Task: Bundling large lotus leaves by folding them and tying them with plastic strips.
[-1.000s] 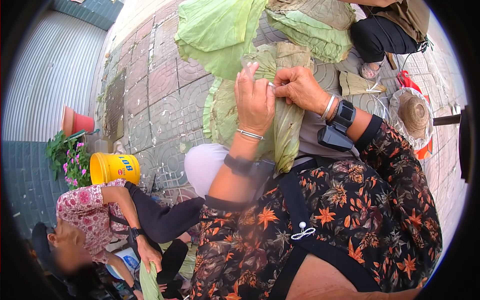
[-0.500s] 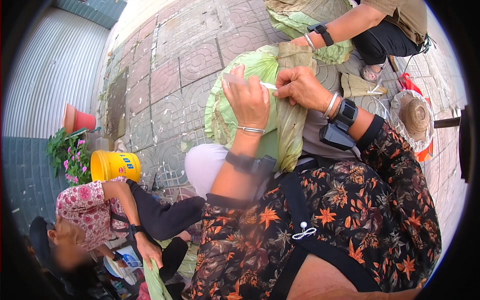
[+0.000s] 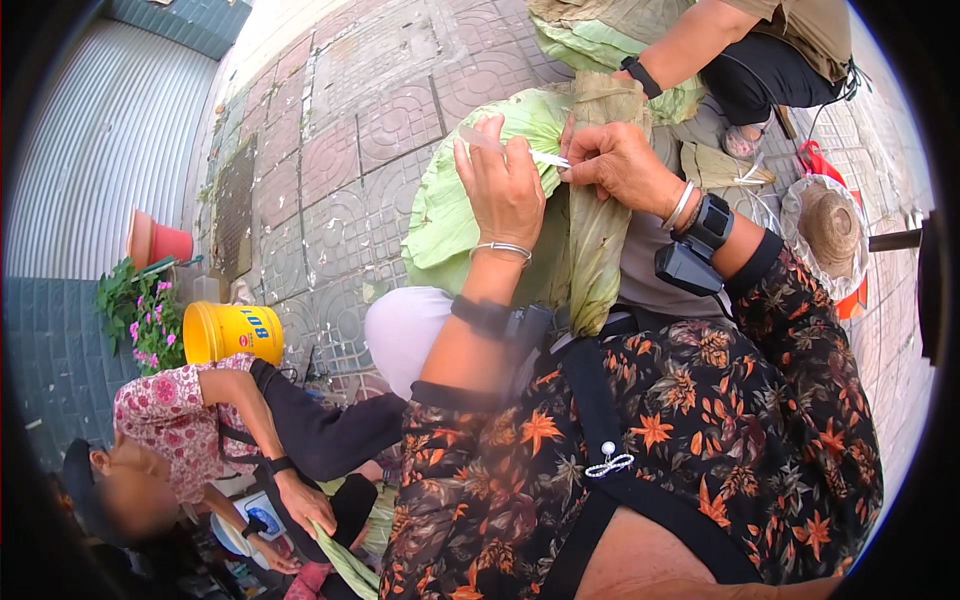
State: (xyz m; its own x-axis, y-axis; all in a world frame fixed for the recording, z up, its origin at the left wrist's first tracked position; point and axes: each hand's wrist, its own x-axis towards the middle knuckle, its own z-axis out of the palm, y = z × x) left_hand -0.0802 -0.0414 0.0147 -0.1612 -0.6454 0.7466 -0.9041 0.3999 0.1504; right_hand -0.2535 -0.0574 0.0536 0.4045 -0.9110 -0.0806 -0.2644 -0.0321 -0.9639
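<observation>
My left hand [image 3: 500, 195] has its fingers curled round a thin translucent white strip [image 3: 542, 156]. My right hand [image 3: 620, 170] pinches that strip beside a folded bundle of large dry brownish leaves [image 3: 600, 260], which runs down over my lap. A broad pale-green leaf [image 3: 435, 230] spreads out behind my left hand. A smaller dry leaf bundle [image 3: 715, 165] tied with white strip lies to the right.
A crouching co-worker's arm [image 3: 690, 50] reaches toward stacked leaves [image 3: 570, 40]. Another co-worker [image 3: 160, 420] at lower left holds green leaves. Around are a yellow bucket [image 3: 210, 335], flowerpot [image 3: 160, 240], straw hat [image 3: 828, 225] and tiled pavement [image 3: 340, 240].
My hands have shifted slightly with the strip, the right one a little rightward and up. A co-worker's arm has come in at the top; the green leaves held up there earlier are gone.
</observation>
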